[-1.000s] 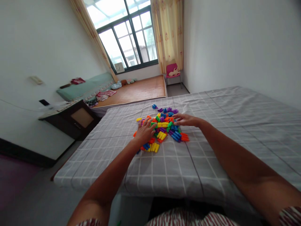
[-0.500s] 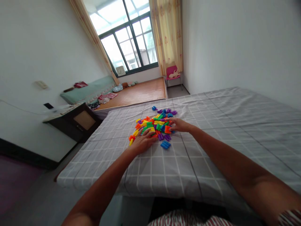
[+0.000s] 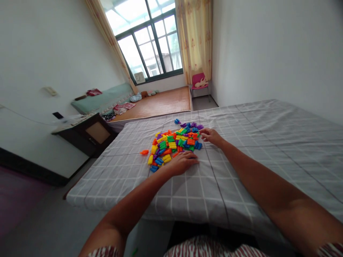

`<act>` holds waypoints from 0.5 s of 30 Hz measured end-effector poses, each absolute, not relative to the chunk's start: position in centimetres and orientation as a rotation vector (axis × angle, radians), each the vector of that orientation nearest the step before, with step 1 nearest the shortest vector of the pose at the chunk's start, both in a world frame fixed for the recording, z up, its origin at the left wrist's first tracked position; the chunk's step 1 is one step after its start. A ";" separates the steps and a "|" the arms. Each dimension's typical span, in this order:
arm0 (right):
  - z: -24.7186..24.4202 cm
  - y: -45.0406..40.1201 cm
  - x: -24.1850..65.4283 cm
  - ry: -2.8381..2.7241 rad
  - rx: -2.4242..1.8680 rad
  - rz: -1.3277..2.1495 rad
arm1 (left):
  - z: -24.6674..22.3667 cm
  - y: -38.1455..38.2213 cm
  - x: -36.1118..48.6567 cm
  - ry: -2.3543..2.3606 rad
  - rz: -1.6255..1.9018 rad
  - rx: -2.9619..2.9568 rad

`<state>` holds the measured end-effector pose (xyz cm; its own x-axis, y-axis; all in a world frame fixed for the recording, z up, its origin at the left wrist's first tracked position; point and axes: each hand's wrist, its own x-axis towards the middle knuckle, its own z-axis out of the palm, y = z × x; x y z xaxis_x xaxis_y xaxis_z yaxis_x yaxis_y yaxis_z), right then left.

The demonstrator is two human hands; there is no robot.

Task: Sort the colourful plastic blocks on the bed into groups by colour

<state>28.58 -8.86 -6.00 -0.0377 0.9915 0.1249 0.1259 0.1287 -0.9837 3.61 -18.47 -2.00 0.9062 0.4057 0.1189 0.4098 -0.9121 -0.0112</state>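
Observation:
A heap of small plastic building blocks point(image 3: 171, 140) in orange, yellow, green, blue and purple lies on the checked grey cloth. At its near edge, my left hand point(image 3: 184, 163) rests palm down with fingers stretched toward the right, hiding whatever is under it. My right hand point(image 3: 211, 136) is beside the heap's right edge, fingers loosely bent and apart, the tips close to a green block. An orange block point(image 3: 144, 152) lies by itself to the left. Blue blocks point(image 3: 154, 168) sit at the near left edge, and another blue block point(image 3: 177, 121) lies at the far side.
The checked cloth point(image 3: 254, 142) covers a wide bed or table whose front edge is close to my body. Beyond it are a low bed point(image 3: 163, 101), a pink chair point(image 3: 198, 81) and a window. A dark cabinet point(image 3: 93, 135) stands at the left.
My left hand has slid to the right along the heap's near side, uncovering blue and yellow blocks. My right hand has drawn slightly right. The orange block now lies apart at left.

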 end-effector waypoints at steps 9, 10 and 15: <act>-7.1 -9.0 27.6 -1.570 -1.176 0.951 | -0.5 -15.8 2.6 -0.991 -0.494 -2.658; -7.4 -9.0 27.7 -1.579 -1.190 0.920 | 0.2 -15.0 1.5 -1.131 -0.542 -2.596; -8.5 -8.9 28.2 -1.606 -1.243 0.819 | 1.8 -10.1 -6.9 -2.175 -0.542 -2.169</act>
<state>28.17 -8.94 -8.46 -0.0708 0.9624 0.2624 0.3529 0.2702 -0.8958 -6.88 -10.08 1.83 -0.0328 0.9657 0.2574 0.9737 -0.0272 0.2264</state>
